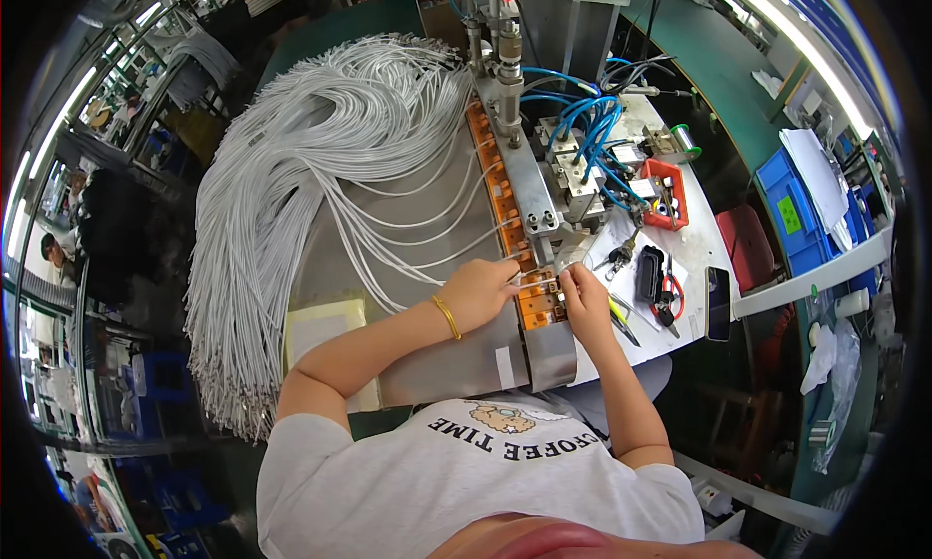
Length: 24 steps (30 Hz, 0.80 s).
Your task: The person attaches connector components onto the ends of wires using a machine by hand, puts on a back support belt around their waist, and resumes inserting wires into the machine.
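At the near end of a long row of orange fixture blocks [496, 182], my left hand [480, 293] pinches a white cable [532, 284] close to its end. On the other side of the row, my right hand [585, 302] has thumb and finger closed at that cable's tip; the tip itself is mostly covered. Several other white cables [427, 219] run from the left into the blocks farther up the row. A large pile of white cables [262, 190] spreads over the metal table [427, 360] to the left.
Above the row stands a metal press [524, 185] with blue air hoses [597, 132]. To the right lie a red bin [664, 196] of small parts, a black case [649, 274], red-handled pliers [668, 307], a solder spool [685, 140] and a phone [717, 304]. A yellowish pad [325, 336] lies near my left forearm.
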Each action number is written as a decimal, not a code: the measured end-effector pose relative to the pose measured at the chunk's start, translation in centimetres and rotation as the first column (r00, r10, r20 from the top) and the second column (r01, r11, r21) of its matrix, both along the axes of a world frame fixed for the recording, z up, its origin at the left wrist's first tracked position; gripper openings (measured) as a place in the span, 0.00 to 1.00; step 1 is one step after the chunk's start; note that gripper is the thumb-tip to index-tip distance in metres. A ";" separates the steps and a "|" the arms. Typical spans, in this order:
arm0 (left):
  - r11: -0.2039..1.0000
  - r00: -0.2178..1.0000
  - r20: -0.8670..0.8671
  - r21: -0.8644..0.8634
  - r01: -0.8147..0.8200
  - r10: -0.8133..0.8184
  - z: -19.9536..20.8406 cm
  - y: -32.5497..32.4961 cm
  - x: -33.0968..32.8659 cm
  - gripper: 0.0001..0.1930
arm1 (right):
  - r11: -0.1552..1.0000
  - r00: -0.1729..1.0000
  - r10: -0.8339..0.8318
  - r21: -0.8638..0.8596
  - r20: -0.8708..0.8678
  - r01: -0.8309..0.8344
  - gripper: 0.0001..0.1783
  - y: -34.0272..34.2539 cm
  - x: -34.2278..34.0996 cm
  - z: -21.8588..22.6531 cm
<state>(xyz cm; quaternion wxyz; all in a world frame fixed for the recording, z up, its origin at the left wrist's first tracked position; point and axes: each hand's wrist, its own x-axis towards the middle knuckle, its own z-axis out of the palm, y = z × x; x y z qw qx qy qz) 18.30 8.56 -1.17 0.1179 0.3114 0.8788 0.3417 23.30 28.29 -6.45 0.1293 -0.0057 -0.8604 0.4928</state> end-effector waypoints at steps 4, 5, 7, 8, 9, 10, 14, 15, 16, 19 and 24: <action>0.999 0.999 -0.024 -0.019 0.032 -0.033 0.3 0.2 0.0 0.08 | 1.000 1.000 0.004 0.003 0.020 -0.004 0.12 0.2 -0.2 0.3; 0.999 0.999 -0.031 -0.028 0.041 -0.041 0.3 0.1 0.0 0.08 | 1.000 1.000 0.003 0.003 0.021 -0.003 0.12 0.2 -0.2 0.3; 0.999 0.998 -0.037 -0.026 0.044 -0.045 0.3 0.0 0.1 0.08 | 1.000 0.999 0.021 0.015 0.037 -0.021 0.12 0.3 0.0 0.3; 0.999 0.998 -0.044 -0.022 0.046 -0.047 0.3 0.0 0.2 0.08 | 0.999 0.999 0.030 0.022 0.044 -0.031 0.12 0.4 0.0 0.4; 0.999 0.997 -0.052 -0.019 0.048 -0.049 0.2 0.0 0.2 0.08 | 0.999 0.999 0.030 0.023 0.044 -0.031 0.12 0.4 0.0 0.4; 0.999 0.997 -0.052 -0.017 0.049 -0.050 0.3 0.1 0.2 0.08 | 0.999 0.999 0.032 0.026 0.041 -0.033 0.12 0.4 0.0 0.3; 0.999 0.999 -0.018 -0.019 0.030 -0.030 0.3 0.2 0.4 0.08 | 0.999 0.999 0.033 0.023 0.041 -0.034 0.12 0.3 0.1 0.4; 0.999 0.999 -0.036 -0.021 0.033 -0.034 0.1 0.1 0.4 0.07 | 0.999 0.998 0.030 0.015 0.047 -0.030 0.11 0.3 0.2 0.4; 0.999 0.998 -0.053 -0.022 0.036 -0.037 -0.1 0.0 0.4 0.07 | 1.000 0.998 0.027 0.007 0.053 -0.027 0.11 0.3 0.2 0.4; 0.999 0.997 -0.064 -0.023 0.041 -0.043 -0.2 0.0 0.3 0.06 | 1.000 0.999 0.026 0.015 0.042 -0.026 0.11 0.2 0.0 0.3; 0.999 0.998 -0.053 -0.018 0.042 -0.043 -0.1 0.1 0.3 0.06 | 1.000 1.000 0.016 0.013 0.015 -0.016 0.10 0.2 0.1 0.3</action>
